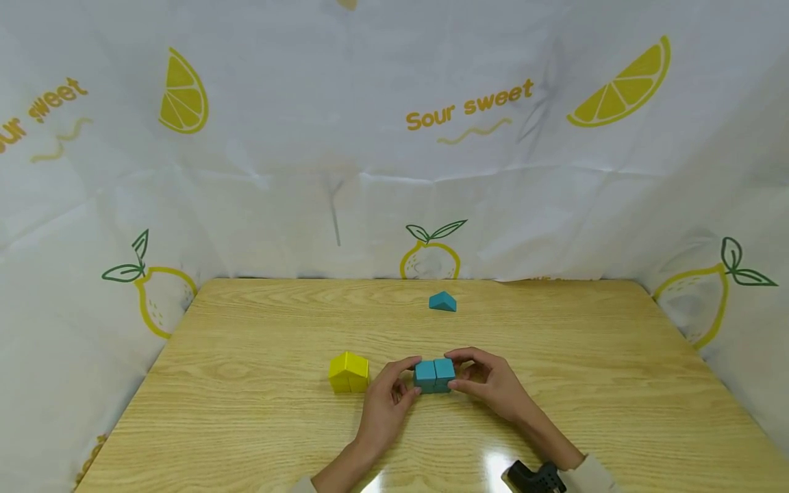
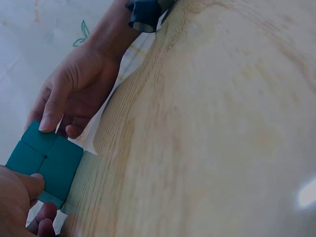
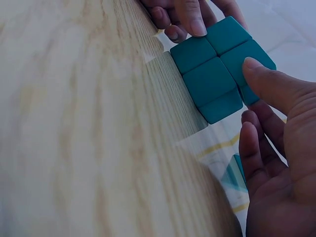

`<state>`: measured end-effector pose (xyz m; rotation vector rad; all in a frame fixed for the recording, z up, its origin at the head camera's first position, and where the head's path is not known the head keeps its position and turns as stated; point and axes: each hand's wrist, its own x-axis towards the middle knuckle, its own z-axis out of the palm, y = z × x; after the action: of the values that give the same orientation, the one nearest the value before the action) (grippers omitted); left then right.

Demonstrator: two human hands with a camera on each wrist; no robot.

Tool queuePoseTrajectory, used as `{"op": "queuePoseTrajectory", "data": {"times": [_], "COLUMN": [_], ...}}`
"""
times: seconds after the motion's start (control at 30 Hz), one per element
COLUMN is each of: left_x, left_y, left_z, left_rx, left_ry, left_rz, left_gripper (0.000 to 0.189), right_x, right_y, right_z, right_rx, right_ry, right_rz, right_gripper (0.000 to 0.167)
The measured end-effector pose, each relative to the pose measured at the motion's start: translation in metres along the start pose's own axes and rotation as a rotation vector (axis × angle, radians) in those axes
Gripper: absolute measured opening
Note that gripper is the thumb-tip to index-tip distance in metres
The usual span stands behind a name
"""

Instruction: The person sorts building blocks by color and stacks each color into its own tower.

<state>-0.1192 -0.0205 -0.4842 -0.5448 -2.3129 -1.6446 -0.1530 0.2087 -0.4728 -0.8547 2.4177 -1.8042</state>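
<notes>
Several teal cube blocks [image 1: 434, 374] form a compact two-by-two group on the wooden table. At its left side my left hand [image 1: 383, 404] pinches it, thumb in front and a finger behind. My right hand [image 1: 493, 383] grips the opposite side the same way. Seams between the teal blocks [image 2: 47, 158] show in the left wrist view. From the right wrist, a narrow gap appears between two of the teal blocks [image 3: 210, 79], with my right thumb [image 3: 276, 86] lying on one face.
Just left of my left hand stands a small yellow house-shaped block group [image 1: 348, 374] with a peaked top. A teal triangular block [image 1: 442, 301] lies near the back edge of the wooden table [image 1: 277, 322]. A lemon-printed white sheet [image 1: 296, 137] hangs behind and at both sides.
</notes>
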Motion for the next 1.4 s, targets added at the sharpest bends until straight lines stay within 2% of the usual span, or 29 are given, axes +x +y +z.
{"op": "queuePoseTrajectory", "data": {"times": [0.17,0.43,0.73,0.9,1.17,1.4], "left_x": [-0.0006,0.0001,-0.0001,-0.0002,0.0003,-0.0001], "left_y": [0.0,-0.0006,0.0003,-0.0001,0.0008,0.0008], "left_z": [-0.0004,0.0009,0.0013,0.001,0.0006,0.0009], "left_rx": [0.002,-0.002,0.009,0.007,0.012,0.016], "left_ry": [-0.008,0.013,0.006,0.008,0.005,0.001], "left_rz": [-0.022,0.018,-0.003,0.003,0.0,0.001], "left_gripper": [0.05,0.051,0.051,0.051,0.052,0.052], "right_x": [-0.0009,-0.001,-0.0008,0.0003,0.0015,0.001], "right_y": [0.0002,0.0041,0.0017,0.0024,0.0039,0.0035], "right_z": [0.001,0.0002,0.0015,0.0034,0.0035,0.004], "right_rx": [0.024,-0.015,0.009,-0.019,-0.072,-0.075], "right_ry": [-0.002,0.005,-0.016,-0.025,-0.013,-0.015], "right_rz": [0.012,0.021,0.04,0.013,0.051,0.042], "right_gripper": [0.04,0.04,0.047,0.051,0.05,0.05]}}
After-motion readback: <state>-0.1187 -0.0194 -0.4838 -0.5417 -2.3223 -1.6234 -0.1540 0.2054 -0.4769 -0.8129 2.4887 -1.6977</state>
